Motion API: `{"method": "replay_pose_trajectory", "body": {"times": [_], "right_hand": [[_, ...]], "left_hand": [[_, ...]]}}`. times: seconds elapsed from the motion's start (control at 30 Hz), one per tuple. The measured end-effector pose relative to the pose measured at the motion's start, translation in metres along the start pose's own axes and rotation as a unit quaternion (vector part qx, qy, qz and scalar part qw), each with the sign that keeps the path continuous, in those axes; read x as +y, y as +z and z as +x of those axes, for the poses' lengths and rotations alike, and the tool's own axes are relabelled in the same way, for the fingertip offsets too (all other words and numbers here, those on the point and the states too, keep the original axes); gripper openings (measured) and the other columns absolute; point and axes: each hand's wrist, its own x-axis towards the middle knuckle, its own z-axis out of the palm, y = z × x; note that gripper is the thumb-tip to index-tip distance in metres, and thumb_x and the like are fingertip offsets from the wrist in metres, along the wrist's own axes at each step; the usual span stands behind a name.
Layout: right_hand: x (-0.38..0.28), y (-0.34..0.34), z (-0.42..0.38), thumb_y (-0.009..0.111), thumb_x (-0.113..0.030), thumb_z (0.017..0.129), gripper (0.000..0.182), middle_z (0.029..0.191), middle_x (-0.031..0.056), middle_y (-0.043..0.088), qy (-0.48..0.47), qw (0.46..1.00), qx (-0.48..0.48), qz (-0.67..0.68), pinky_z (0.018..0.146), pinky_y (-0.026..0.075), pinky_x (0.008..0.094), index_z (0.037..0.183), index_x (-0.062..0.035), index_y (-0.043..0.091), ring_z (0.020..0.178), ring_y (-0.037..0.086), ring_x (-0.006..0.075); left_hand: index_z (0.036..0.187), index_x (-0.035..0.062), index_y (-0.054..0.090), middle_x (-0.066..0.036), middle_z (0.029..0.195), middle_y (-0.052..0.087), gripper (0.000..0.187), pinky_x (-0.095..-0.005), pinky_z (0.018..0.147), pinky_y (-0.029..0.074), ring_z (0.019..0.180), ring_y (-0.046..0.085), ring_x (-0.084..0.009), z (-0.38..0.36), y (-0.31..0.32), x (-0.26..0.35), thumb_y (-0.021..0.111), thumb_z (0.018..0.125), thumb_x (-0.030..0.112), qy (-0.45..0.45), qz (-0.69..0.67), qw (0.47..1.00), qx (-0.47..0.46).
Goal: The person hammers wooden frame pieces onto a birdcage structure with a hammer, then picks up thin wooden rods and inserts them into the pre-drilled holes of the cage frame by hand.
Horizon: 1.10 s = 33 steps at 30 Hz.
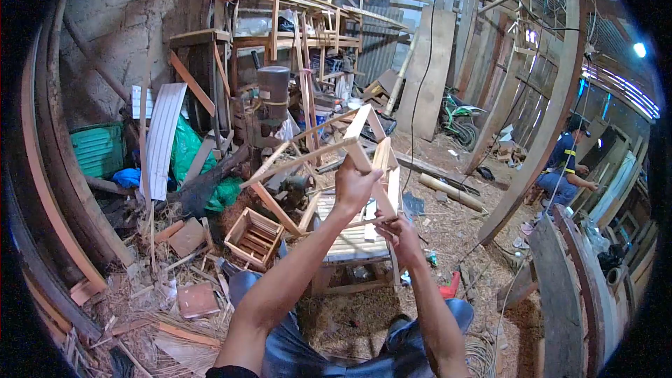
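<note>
My left hand [355,185] is closed round a light wooden frame [359,154] made of thin slats, held up in front of me and tilted. Lower down and to the right, my right hand [400,236] pinches the frame's near lower corner. Beneath the frame stands a low slatted wooden bench [341,229], with light wooden pieces on and over it. My knees are on either side, near the bench's front. The fingertips of my left hand are partly hidden behind the wood.
A wooden crate [255,239] sits on the shaving-covered floor at left. A red tool [450,285] lies by my right knee. A round post [453,192] lies farther off. Another person [562,161] sits at the right. A leaning beam [539,147] stands between us; a black cable hangs ahead.
</note>
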Motion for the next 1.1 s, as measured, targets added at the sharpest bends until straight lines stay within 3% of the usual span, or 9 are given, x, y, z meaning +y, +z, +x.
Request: {"method": "replay_pose_trajectory", "body": {"times": [0.03,0.27,0.37,0.47,0.6,0.87,0.93,1.07,1.1], "right_hand": [[-0.018,0.009,-0.008,0.039,-0.001,0.076,0.041,0.113,0.0175,0.057,0.004,0.999,-0.009,0.031,0.088,0.054,0.0392,0.114,0.0069,0.051,0.099,0.061,0.0255],[-0.04,0.009,-0.028,0.059,-0.031,0.09,0.044,0.114,0.0172,0.059,0.128,0.987,-0.023,0.095,0.088,0.053,0.0401,0.117,0.0026,0.051,0.098,0.062,0.0267],[-0.031,0.012,-0.025,0.066,-0.041,0.085,0.05,0.105,0.0123,0.061,0.038,0.999,-0.016,-0.009,0.082,0.056,0.0377,0.112,-0.0011,0.05,0.091,0.064,0.0255],[-0.011,0.003,-0.012,0.054,-0.037,0.093,0.042,0.11,0.0136,0.06,0.105,0.987,0.115,-0.049,0.083,0.054,0.0418,0.114,-0.0007,0.051,0.089,0.064,0.0244],[0.009,0.015,-0.006,0.049,-0.031,0.096,0.04,0.111,0.015,0.059,-0.002,0.991,0.126,-0.045,0.082,0.054,0.0385,0.121,-0.0006,0.049,0.087,0.063,0.0246],[0.028,0.013,-0.019,0.047,-0.03,0.096,0.041,0.11,0.0153,0.059,-0.054,0.996,0.072,0.003,0.083,0.053,0.0384,0.124,-0.0012,0.048,0.089,0.062,0.0255],[0.044,0.02,-0.026,0.047,-0.03,0.096,0.041,0.11,0.0153,0.059,-0.067,0.996,0.063,0.013,0.084,0.053,0.0383,0.125,-0.0013,0.048,0.089,0.062,0.0257],[0.052,0.007,-0.019,0.046,-0.03,0.096,0.041,0.11,0.0154,0.059,-0.106,0.99,0.079,0.043,0.084,0.053,0.0383,0.126,-0.0016,0.047,0.089,0.062,0.026],[0.05,-0.021,-0.01,0.047,-0.035,0.096,0.042,0.111,0.0129,0.058,0.007,1.0,-0.005,-0.03,0.086,0.05,0.0383,0.124,-0.0039,0.047,0.097,0.059,0.0252]], "left_hand": [[0.103,-0.0004,0.057,-0.013,0.083,0.067,0.04,-0.0346,0.065,0.052,0.075,0.066,-0.0218,0.001,0.006,0.011,0.076,0.072,0.016,0.002,-0.006,1.0,0.021],[0.097,-0.0006,0.062,-0.019,0.085,0.067,0.038,-0.0423,0.07,0.052,0.079,0.067,-0.0341,-0.003,0.026,0.058,0.074,0.076,0.029,-0.06,0.209,0.975,-0.049],[0.086,0.0002,0.066,-0.019,0.084,0.066,0.028,-0.0449,0.07,0.051,0.08,0.066,-0.0324,-0.006,0.039,0.05,0.065,0.084,0.028,0.029,0.21,0.976,-0.054],[0.091,0.0018,0.066,-0.02,0.079,0.066,0.024,-0.0461,0.069,0.05,0.08,0.066,-0.0338,-0.009,0.064,0.035,0.063,0.084,0.025,0.055,0.244,0.968,-0.024],[0.11,0.0022,0.058,-0.019,0.077,0.065,0.028,-0.047,0.065,0.05,0.076,0.065,-0.0357,-0.024,0.084,0.029,0.059,0.087,0.018,0.028,0.253,0.967,-0.024],[0.091,0.0046,0.064,-0.014,0.078,0.066,0.013,-0.0391,0.064,0.052,0.077,0.067,-0.0286,-0.038,0.118,0.007,0.054,0.085,0.012,0.007,0.33,0.941,-0.077],[0.087,0.0047,0.064,-0.015,0.079,0.066,0.013,-0.0406,0.066,0.052,0.077,0.066,-0.0289,-0.043,0.127,-0.006,0.052,0.086,0.01,0.128,0.349,0.928,0.036],[0.078,0.0037,0.063,-0.016,0.07,0.064,0.023,-0.0469,0.066,0.051,0.071,0.065,-0.0327,-0.034,0.096,-0.01,0.051,0.091,0.019,0.064,0.105,0.989,-0.079],[0.081,0.0029,0.063,-0.017,0.072,0.064,0.025,-0.046,0.066,0.05,0.072,0.065,-0.0338,-0.031,0.079,-0.01,0.052,0.092,0.023,0.04,0.098,0.984,-0.142]]}}
